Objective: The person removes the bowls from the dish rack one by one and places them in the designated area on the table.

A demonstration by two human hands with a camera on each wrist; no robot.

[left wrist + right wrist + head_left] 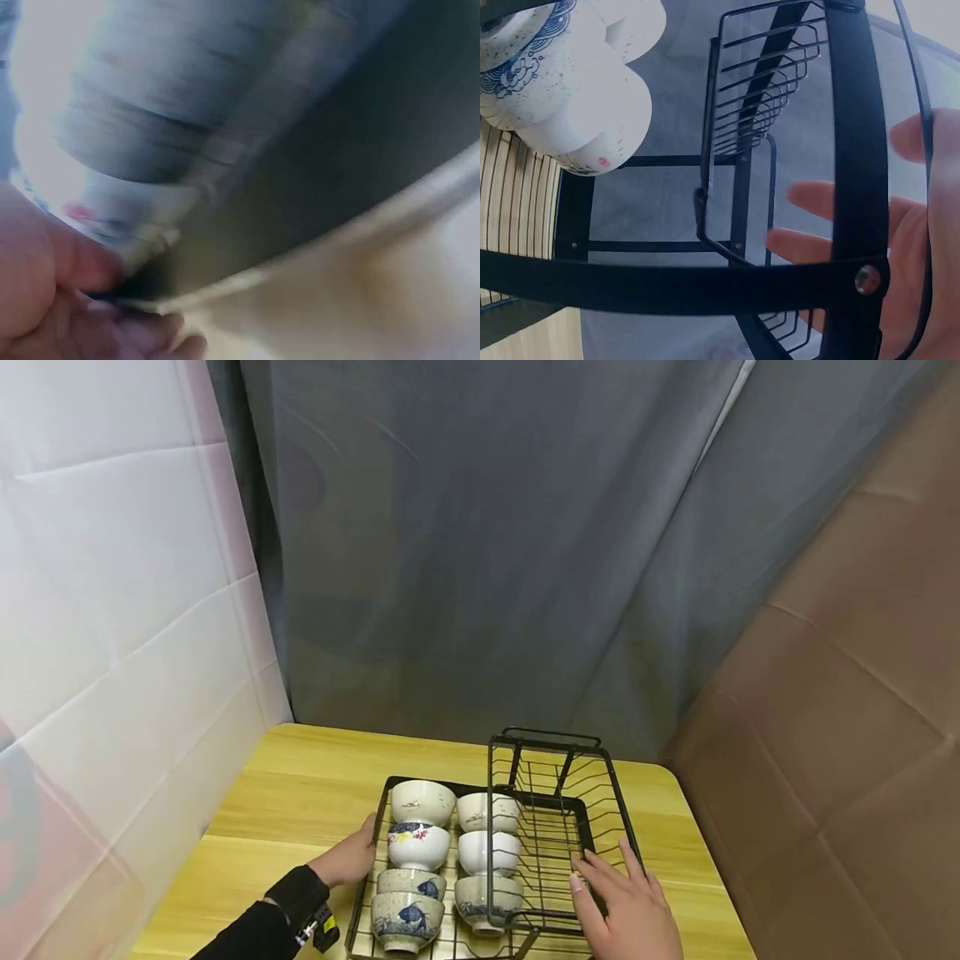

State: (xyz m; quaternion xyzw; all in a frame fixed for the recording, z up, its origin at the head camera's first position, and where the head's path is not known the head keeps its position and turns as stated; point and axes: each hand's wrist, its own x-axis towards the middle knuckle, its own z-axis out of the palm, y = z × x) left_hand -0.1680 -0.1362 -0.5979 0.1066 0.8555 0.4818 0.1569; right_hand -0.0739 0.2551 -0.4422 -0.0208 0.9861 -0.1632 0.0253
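At the far left hangs a white cloth panel (112, 568), beside the left edge of the wooden desk (315, 777). Next comes the left hand (347, 858), which pinches the left edge of the black dish rack (585, 828): in the blurred left wrist view the thumb lies above the rim and the fingers curl below.

The rack lies around the middle of the desk and carries two rows of bowls. The left row runs from a cream bowl (422, 802) at the rack's far left corner, through a floral white bowl (418, 846), to two overlapping fish-patterned bowls (407, 917) by the near left corner. The row beside it has a speckled bowl (471, 810), a plain white bowl (472, 852) and a blue-patterned grey bowl (471, 893).

Over the rack's right side stands a raised wire basket (553, 745). The right hand (630, 910) is at its near right corner, fingers extended and spread, gripping nothing; whether they touch the wires is unclear.

The rack looks stiff and metallic, probably weighty with its load; the bowls seem ceramic, smooth and breakable. The solid outer rim, at both side edges, seems the surest hold, kept level.
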